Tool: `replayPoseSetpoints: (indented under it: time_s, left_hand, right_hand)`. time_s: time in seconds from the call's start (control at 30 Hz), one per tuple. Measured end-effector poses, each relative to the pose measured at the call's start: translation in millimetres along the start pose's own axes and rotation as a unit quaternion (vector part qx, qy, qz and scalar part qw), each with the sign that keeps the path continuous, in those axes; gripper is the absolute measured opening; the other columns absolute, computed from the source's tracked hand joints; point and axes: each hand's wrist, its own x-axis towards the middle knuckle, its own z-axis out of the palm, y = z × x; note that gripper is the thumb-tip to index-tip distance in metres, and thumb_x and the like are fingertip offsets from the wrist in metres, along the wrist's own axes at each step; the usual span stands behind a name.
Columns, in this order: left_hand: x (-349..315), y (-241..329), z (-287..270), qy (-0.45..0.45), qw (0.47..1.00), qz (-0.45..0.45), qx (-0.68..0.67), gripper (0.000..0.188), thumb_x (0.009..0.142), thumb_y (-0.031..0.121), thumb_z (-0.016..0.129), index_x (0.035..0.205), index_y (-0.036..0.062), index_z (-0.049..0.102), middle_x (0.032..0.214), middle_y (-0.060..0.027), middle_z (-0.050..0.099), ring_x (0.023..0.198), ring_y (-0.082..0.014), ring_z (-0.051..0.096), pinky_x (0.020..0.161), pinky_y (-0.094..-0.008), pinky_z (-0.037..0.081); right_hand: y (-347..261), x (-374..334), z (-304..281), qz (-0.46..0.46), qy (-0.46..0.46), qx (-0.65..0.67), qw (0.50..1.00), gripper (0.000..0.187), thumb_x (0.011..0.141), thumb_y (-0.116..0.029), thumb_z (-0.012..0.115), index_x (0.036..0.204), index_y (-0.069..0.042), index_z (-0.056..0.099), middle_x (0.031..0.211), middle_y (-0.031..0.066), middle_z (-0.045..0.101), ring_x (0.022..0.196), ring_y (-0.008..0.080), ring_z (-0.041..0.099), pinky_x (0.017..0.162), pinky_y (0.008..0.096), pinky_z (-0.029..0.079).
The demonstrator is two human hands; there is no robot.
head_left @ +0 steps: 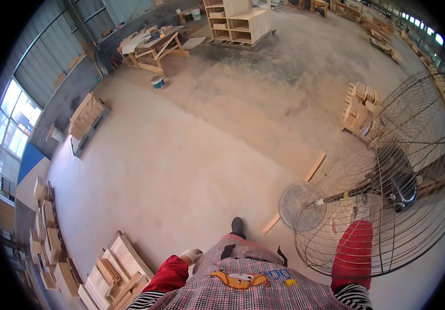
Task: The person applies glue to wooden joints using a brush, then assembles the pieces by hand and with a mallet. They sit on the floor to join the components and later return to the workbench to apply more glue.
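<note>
My left hand (pixel 191 255), in a pale glove below a red sleeve, hangs beside my checked apron (pixel 248 289). Its fingers are mostly turned out of sight, and no object shows in it. On the right, my red-sleeved forearm (pixel 353 253) reaches toward a large wire-caged floor fan (pixel 398 181). The cage wires cross in front of that sleeve. My right hand is hidden past the cuff, so whether it touches the fan cannot be made out. The fan has a round grey base (pixel 302 206) and a dark motor. One dark shoe (pixel 237 226) shows ahead of the apron.
Wooden boards (pixel 114 279) lie at lower left, beside stacked timber (pixel 52 243). Two wood strips (pixel 315 166) lie near the fan's base. Farther off are a pallet of wood pieces (pixel 359 111), a bucket (pixel 158 81), a workbench (pixel 152 46) and a wooden cabinet (pixel 240 23).
</note>
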Motion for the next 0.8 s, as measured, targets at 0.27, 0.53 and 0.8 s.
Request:
replayPoseSetpoints:
  time_s: [0.27,0.53,0.8]
  left_hand:
    - [68,-77,-48,-0.080,0.994,-0.014,0.077,0.044,0.083,0.040,0.051,0.110,0.0089,0.066,0.106,-0.0144,0.067,0.101,-0.0297,0.062,0.088,-0.0393,0.047]
    - [198,-22,-255,0.039,0.996,0.061,0.048,0.042,0.082,0.036,0.049,0.111,0.0088,0.064,0.104,-0.0150,0.067,0.099,-0.0329,0.062,0.086,-0.0430,0.047]
    - [278,70,-402,0.080,0.981,0.172,-0.029,0.043,0.084,0.037,0.050,0.112,0.0086,0.063,0.108,-0.0171,0.065,0.103,-0.0342,0.060,0.089,-0.0418,0.045]
  right_hand:
    - [111,-71,112,0.075,-0.155,-0.152,0.973,0.030,0.094,-0.036,0.051,0.092,-0.008,0.062,0.057,0.0023,0.055,0.046,0.0158,0.052,0.039,0.0326,0.039]
    - [97,-95,399,0.098,-0.326,-0.276,0.899,0.028,0.091,-0.033,0.054,0.085,-0.007,0.062,0.056,0.0037,0.056,0.045,0.0176,0.051,0.040,0.0342,0.039]
    - [42,-30,571,0.079,-0.382,-0.362,0.846,0.028,0.088,-0.031,0.056,0.078,-0.006,0.063,0.054,0.0051,0.056,0.043,0.0193,0.051,0.040,0.0358,0.040]
